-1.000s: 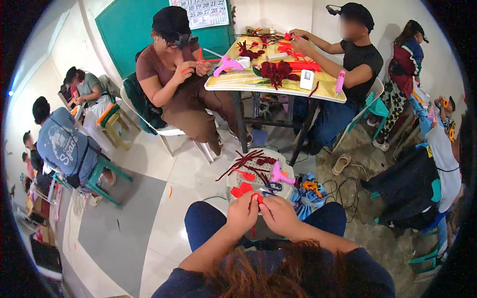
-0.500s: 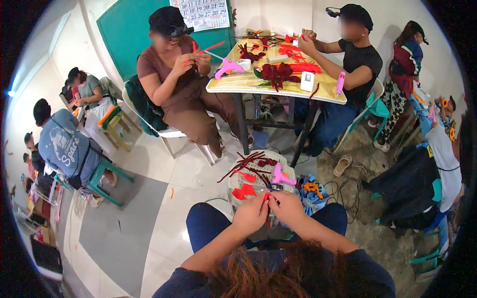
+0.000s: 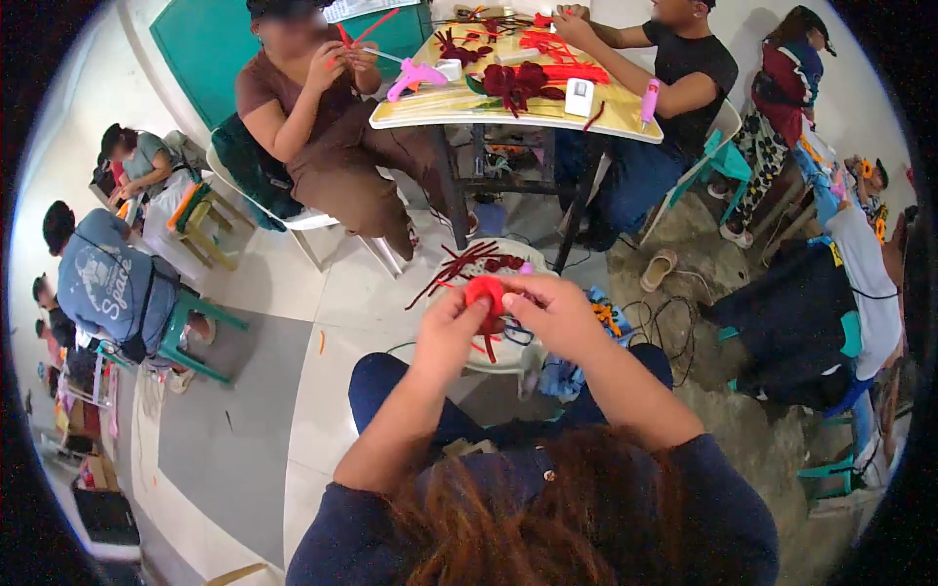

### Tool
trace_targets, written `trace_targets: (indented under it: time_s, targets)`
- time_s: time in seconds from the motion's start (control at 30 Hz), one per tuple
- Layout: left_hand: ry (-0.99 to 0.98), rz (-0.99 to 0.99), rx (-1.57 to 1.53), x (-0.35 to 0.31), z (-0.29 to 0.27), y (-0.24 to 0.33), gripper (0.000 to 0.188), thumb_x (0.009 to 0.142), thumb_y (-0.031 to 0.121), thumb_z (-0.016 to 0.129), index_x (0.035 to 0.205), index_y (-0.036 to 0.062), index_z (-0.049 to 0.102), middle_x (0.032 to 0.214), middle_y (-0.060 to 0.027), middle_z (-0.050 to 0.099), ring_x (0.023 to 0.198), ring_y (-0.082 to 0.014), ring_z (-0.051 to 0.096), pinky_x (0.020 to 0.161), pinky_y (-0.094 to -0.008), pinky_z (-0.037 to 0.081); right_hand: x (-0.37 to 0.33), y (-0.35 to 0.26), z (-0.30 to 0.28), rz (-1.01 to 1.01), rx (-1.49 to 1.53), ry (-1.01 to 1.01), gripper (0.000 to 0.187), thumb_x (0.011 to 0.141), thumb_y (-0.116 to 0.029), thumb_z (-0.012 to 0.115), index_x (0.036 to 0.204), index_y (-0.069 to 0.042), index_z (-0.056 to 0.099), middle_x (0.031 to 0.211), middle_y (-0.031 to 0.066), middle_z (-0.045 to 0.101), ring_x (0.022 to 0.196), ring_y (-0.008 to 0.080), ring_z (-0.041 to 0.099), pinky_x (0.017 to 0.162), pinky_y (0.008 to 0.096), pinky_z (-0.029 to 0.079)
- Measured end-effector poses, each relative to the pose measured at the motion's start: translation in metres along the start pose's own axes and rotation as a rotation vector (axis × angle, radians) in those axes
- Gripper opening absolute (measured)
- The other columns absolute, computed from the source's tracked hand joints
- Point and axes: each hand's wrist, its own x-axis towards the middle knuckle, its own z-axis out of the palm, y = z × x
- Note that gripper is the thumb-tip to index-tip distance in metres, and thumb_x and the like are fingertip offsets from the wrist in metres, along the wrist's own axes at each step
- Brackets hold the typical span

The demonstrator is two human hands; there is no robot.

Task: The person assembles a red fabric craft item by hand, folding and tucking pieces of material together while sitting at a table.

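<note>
My left hand (image 3: 447, 327) and my right hand (image 3: 552, 314) are together in front of me, both closed on a bright red, fuzzy, rounded pipe-cleaner piece (image 3: 484, 288). The thumbs lie against its near side. Below them stands a small white stool (image 3: 506, 367). Dark red pipe cleaners (image 3: 451, 271) are spread on its far left part. A red strip (image 3: 490, 349) hangs or lies just under the hands; I cannot tell which. My hands cover most of the stool top, and just a bit of something pink (image 3: 526, 268) shows behind them.
Beyond the stool, a yellow-topped table (image 3: 410, 112) bears pink glue guns (image 3: 415, 78), a dark red fuzzy flower (image 3: 518, 86) and red pipe cleaners. Two people work there. Cables (image 3: 674, 337) and a shoe (image 3: 659, 271) lie on the floor to the right.
Both hands have come up and nearer, lifting the red pipe-cleaner piece, which now shows larger between them. The view has tilted down, and the stool's glue gun is now mostly hidden.
</note>
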Motion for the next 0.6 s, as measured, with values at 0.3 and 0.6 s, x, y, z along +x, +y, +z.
trace_targets:
  time_s: [0.3,0.6]
  targets:
    - [-0.126,-0.079,-0.021,-0.016,0.000,0.029,0.019,0.091,0.018,0.052,0.095,-0.0002,0.057,0.075,-0.0060,0.061,0.062,-0.0118,0.057,0.058,-0.0250,0.048,0.007,-0.023,-0.017,-0.056,0.397,-0.269,0.035,0.085,-0.020,0.059,0.116,-0.003,0.056,0.113,0.0078,0.053,0.107,0.0152,0.048,0.093,0.0290,0.037]
    - [-0.193,-0.047,-0.148,-0.021,0.005,0.027,0.023,0.092,0.023,0.051,0.091,0.0011,0.057,0.072,-0.0052,0.060,0.060,-0.0110,0.055,0.056,-0.0234,0.047,0.009,-0.020,-0.016,-0.309,0.366,-0.369,0.036,0.086,-0.021,0.059,0.115,-0.001,0.056,0.121,0.0093,0.046,0.111,0.0196,0.045,0.093,0.0317,0.036]
